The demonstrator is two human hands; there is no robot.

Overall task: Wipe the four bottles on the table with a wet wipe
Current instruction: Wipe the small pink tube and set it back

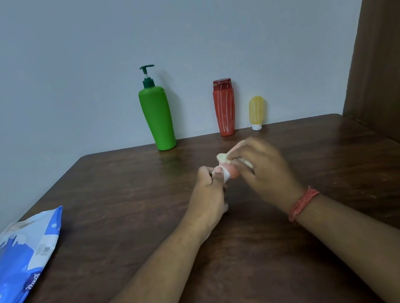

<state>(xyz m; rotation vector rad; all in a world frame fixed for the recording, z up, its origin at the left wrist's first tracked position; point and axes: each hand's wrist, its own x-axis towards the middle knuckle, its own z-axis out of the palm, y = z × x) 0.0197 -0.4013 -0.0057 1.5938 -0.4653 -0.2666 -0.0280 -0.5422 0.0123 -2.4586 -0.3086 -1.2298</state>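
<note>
Over the middle of the table my left hand grips the white cap end of a small pink bottle, held on its side. My right hand pinches a pale wet wipe against the bottle's body and hides most of it. Three other bottles stand upright along the wall at the table's far edge: a tall green pump bottle, a red bottle with white stripes, and a small yellow tube standing on its white cap.
A blue and white wet wipe pack lies at the left edge of the dark wooden table. A brown curtain hangs at the right. An orange thread band circles my right wrist.
</note>
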